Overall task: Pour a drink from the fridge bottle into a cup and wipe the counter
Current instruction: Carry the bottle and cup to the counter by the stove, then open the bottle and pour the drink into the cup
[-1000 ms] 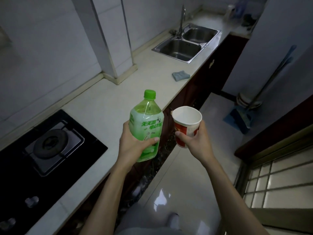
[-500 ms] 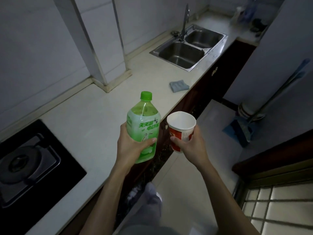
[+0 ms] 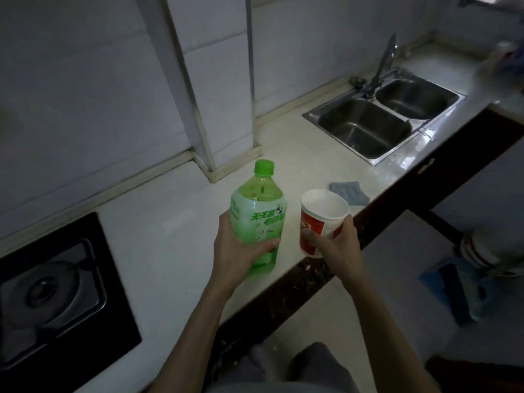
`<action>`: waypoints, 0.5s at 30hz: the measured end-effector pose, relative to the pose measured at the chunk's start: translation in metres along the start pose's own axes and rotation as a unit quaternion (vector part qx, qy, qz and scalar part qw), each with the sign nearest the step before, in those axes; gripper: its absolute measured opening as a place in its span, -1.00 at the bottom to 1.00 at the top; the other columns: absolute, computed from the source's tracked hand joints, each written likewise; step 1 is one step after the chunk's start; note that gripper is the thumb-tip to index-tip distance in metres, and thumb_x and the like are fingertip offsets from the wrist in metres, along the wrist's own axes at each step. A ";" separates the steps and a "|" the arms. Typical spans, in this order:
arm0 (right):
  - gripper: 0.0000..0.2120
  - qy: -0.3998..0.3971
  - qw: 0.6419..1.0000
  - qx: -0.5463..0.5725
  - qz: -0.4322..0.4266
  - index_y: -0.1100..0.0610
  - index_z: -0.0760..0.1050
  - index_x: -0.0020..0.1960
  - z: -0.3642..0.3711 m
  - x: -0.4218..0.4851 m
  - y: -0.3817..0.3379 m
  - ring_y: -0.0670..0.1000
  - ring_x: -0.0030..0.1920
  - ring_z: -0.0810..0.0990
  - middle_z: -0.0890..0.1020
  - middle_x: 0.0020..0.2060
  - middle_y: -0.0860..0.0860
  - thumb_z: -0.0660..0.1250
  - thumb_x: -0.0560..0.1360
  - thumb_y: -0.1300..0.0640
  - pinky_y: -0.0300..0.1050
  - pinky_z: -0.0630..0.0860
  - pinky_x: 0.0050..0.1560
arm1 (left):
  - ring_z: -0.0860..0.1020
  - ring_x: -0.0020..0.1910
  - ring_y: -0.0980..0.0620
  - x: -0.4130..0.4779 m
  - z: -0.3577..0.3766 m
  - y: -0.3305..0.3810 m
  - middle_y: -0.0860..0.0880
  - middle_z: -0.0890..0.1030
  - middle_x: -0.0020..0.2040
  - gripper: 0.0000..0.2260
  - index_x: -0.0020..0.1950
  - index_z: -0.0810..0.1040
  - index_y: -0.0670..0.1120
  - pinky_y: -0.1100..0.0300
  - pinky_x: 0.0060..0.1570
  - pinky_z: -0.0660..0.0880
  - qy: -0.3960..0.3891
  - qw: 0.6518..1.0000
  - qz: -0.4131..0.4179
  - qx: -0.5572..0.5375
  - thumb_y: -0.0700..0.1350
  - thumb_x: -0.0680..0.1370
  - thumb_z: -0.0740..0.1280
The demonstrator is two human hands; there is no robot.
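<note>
Change: bottle [image 3: 256, 219] and cup [image 3: 323, 219] now over tabletop [image 3: 170, 222], formerly at its edge;
Left hand [image 3: 238, 251]: grips bottle;
Right hand [image 3: 337, 245]: grips cup

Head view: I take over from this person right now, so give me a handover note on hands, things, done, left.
Left hand grips the green bottle, upright, cap on, above the counter near its front edge.
Right hand holds the paper cup beside it; the cup looks empty.
Grey cloth lies on the counter between cup and sink.
Done: bottle and cup in hand at the counter.
Left: uncap, pour, wipe with the cloth.
</note>
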State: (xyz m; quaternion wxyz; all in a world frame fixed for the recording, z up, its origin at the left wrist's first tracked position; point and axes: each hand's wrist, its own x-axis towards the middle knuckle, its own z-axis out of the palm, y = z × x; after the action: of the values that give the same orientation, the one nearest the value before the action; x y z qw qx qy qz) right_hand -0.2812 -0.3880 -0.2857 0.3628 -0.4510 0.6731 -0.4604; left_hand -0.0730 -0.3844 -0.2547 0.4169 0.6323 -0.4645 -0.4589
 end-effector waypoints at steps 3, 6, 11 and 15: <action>-0.27 -0.049 0.999 -0.022 0.008 0.06 0.31 0.33 0.011 0.038 0.010 0.07 0.19 0.54 0.52 0.24 0.06 0.57 0.28 -0.03 0.06 0.58 0.13 | 0.59 0.12 0.06 0.014 0.005 0.000 0.06 0.58 0.16 -0.20 0.31 0.36 0.05 -0.02 0.08 0.62 0.056 0.998 -0.019 0.003 -0.12 0.19 0.69; -0.12 -0.097 0.994 -0.046 0.009 0.05 0.27 0.37 0.025 0.077 0.015 0.11 0.24 0.47 0.48 0.24 0.04 0.51 0.17 -0.23 0.20 0.55 0.15 | 0.60 0.10 0.07 0.026 0.015 0.003 0.08 0.59 0.13 -0.23 0.27 0.37 0.07 -0.03 0.07 0.62 0.122 0.992 -0.040 -0.006 -0.13 0.19 0.69; -0.08 -0.201 0.977 -0.067 0.007 0.08 0.25 0.39 0.036 0.129 0.019 0.14 0.29 0.42 0.45 0.25 0.04 0.51 0.15 -0.21 0.23 0.50 0.21 | 0.61 0.09 0.03 0.039 0.038 0.014 0.04 0.60 0.11 -0.22 0.27 0.38 0.02 -0.09 0.06 0.62 0.221 0.971 -0.085 -0.029 -0.10 0.17 0.69; -0.12 -0.255 0.962 -0.093 -0.023 0.05 0.26 0.38 0.044 0.163 0.020 0.14 0.29 0.41 0.45 0.26 0.02 0.53 0.17 -0.17 0.23 0.47 0.23 | 0.63 0.09 0.00 0.042 0.060 0.026 0.02 0.62 0.12 -0.15 0.26 0.39 0.00 -0.09 0.02 0.64 0.281 0.952 -0.110 -0.054 0.09 0.06 0.67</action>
State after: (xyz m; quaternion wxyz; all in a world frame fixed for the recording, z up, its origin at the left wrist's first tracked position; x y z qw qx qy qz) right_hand -0.3006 -0.5508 -0.3301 0.4687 -0.6002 0.5876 -0.2737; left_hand -0.1297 -0.4365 -0.2518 0.5113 0.7590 -0.2309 -0.3303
